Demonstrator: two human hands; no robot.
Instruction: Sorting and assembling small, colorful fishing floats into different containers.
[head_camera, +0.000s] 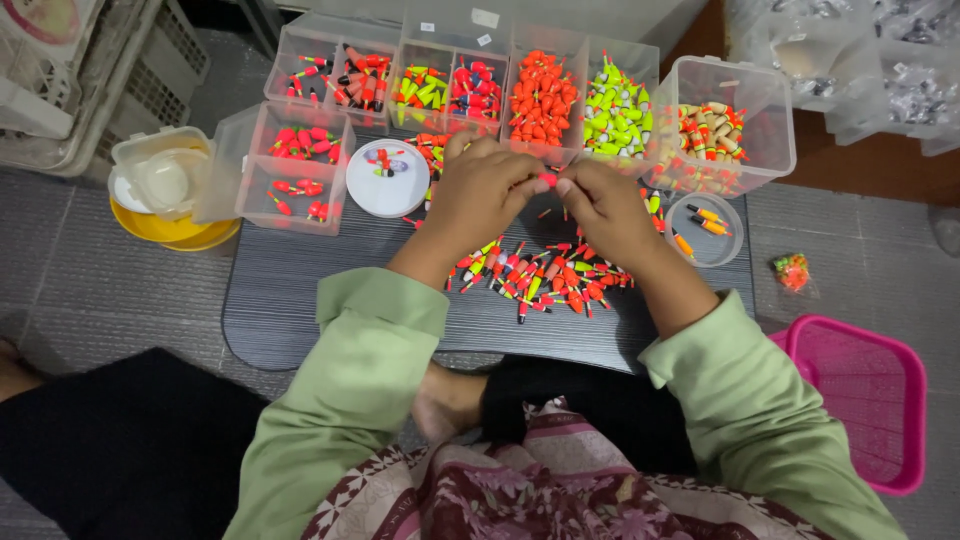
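Note:
My left hand (482, 190) and my right hand (603, 205) meet above a dark board (300, 300), fingertips pinched together on one small red fishing float (547, 180). Both arms wear light green sleeves. Just below the hands lies a loose pile of red, orange and yellow-green floats (545, 275) on the board. A round white lid (387, 177) with a few floats sits left of my left hand. A small round clear lid (705, 228) holding orange floats lies right of my right hand.
Clear plastic compartment boxes (470, 75) full of sorted floats line the board's far edge; a clear tub (735, 125) stands at the right, another box (290, 170) at the left. A pink basket (860, 395) sits at right, a yellow bowl with clear container (165, 195) at left.

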